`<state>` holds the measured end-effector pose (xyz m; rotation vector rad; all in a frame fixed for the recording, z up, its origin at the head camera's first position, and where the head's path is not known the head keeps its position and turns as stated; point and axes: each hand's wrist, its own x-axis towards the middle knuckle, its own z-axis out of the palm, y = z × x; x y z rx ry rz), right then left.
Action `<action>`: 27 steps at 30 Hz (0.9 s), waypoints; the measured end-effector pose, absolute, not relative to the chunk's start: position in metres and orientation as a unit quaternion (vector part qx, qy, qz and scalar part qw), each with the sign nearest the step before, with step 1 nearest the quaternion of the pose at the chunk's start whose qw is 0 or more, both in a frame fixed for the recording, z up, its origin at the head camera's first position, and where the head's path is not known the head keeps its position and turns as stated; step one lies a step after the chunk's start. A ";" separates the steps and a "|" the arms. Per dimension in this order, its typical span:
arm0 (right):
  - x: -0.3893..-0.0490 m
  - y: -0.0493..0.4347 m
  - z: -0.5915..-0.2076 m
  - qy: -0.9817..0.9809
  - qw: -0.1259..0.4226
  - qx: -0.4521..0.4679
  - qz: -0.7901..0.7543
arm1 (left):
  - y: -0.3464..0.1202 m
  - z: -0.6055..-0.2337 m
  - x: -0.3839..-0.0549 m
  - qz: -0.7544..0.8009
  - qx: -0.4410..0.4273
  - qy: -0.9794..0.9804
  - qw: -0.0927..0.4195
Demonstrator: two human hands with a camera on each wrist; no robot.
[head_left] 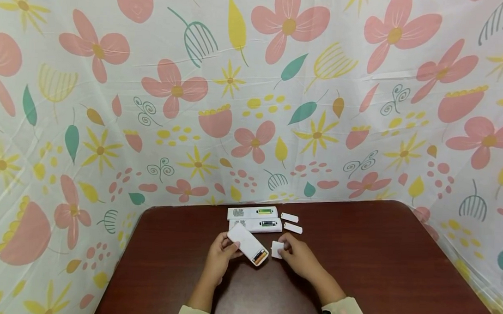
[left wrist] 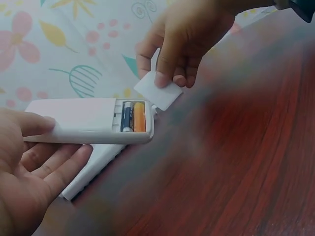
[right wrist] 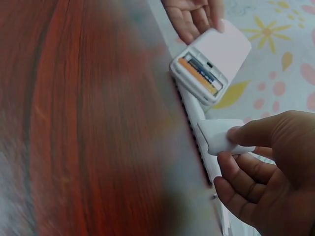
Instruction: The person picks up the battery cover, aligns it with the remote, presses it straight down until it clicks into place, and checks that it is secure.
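My left hand [head_left: 221, 255] grips a white remote control [head_left: 245, 242] by its side, back face up. At the remote's near end the battery compartment is uncovered, with two batteries [left wrist: 133, 117] lying side by side, one dark and one orange. Between thumb and fingers, my right hand [head_left: 301, 256] pinches a small white battery cover [head_left: 277, 250]. The cover is held apart from the remote, just right of its uncovered end. In the right wrist view the cover [right wrist: 221, 136] shows a curved edge, and the remote [right wrist: 224, 49] is beyond it.
Two more white remotes lie behind my hands, a rear one [head_left: 249, 213] and a front one [head_left: 253, 225], both with batteries exposed. Two slim white covers [head_left: 290, 217] lie to their right. The dark red wooden table [head_left: 376, 263] meets a flower-printed cloth [head_left: 253, 106] at the back.
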<state>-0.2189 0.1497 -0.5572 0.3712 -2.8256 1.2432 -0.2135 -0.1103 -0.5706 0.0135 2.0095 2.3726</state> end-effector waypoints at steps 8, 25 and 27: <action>-0.210 0.146 -0.559 -0.883 0.013 0.092 0.459 | -0.107 -0.566 -0.211 0.778 -0.007 0.628 0.010; -0.195 0.130 -0.554 -0.751 -0.045 0.014 0.659 | -0.102 -0.569 -0.206 0.795 -0.047 0.604 -0.009; -0.196 0.129 -0.561 -0.734 -0.056 0.013 0.677 | -0.101 -0.569 -0.205 0.796 -0.047 0.603 -0.010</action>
